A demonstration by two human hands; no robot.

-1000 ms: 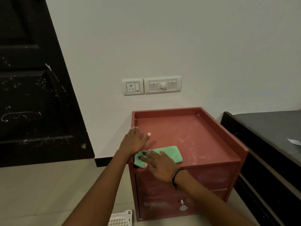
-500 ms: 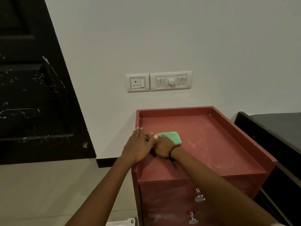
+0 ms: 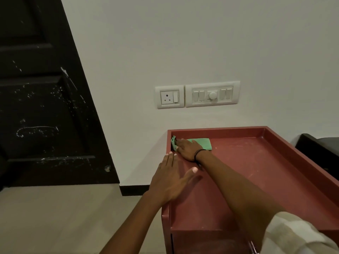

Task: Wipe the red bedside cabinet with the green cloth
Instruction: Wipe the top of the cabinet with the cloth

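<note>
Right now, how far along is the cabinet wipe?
Done: hard to call; the strip near the left rim looks less streaked. In hand: right hand presses the cloth into the back-left corner of the cabinet top; left hand braces on the left rim. Left: pale smears still cover the middle and right; front barely in view.

Right hand (image 3: pixel 185 149) covers part of green cloth (image 3: pixel 200 143). Red bedside cabinet (image 3: pixel 275 173) cut off at right and bottom edges.
</note>
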